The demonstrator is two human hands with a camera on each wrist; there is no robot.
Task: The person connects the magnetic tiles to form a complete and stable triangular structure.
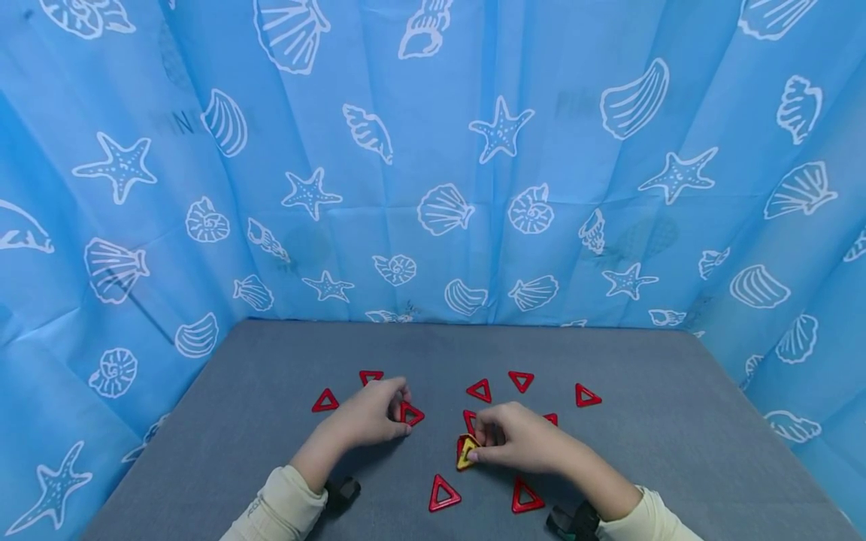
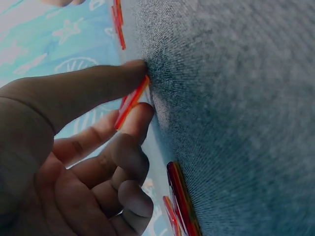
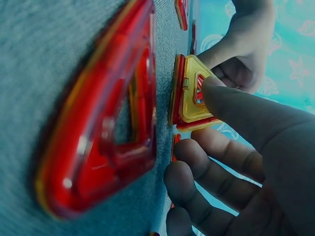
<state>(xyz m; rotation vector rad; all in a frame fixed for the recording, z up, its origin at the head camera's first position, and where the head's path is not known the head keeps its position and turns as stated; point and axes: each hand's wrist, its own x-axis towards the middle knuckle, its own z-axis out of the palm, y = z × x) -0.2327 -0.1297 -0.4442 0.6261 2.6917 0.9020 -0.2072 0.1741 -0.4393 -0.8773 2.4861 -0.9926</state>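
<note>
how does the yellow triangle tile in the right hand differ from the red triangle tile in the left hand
The yellow triangle tile shows a yellow face, the red triangle tile a red one. The yellow triangle tile sits against a red piece; the red triangle tile is apart from other pieces. Both are triangular frames with open centres.

In the head view, the left hand [image 1: 370, 415] partly hides the far triangle [image 1: 370, 376] at lower centre, the right hand [image 1: 524, 439] partly covers a red triangle by its fingertips [image 1: 468, 421] and another beyond its knuckles [image 1: 551, 418], and both sleeves [image 1: 279, 511] run off the bottom edge. In the left wrist view, the held red piece [image 2: 132, 103] is partly hidden at centre, and a dark red piece [image 2: 182, 201] runs off the bottom. In the right wrist view, the thumb covers 1 corner of the yellow triangle [image 3: 189, 109], and the top edge crops the large red triangle [image 3: 93, 157] at left.
</note>
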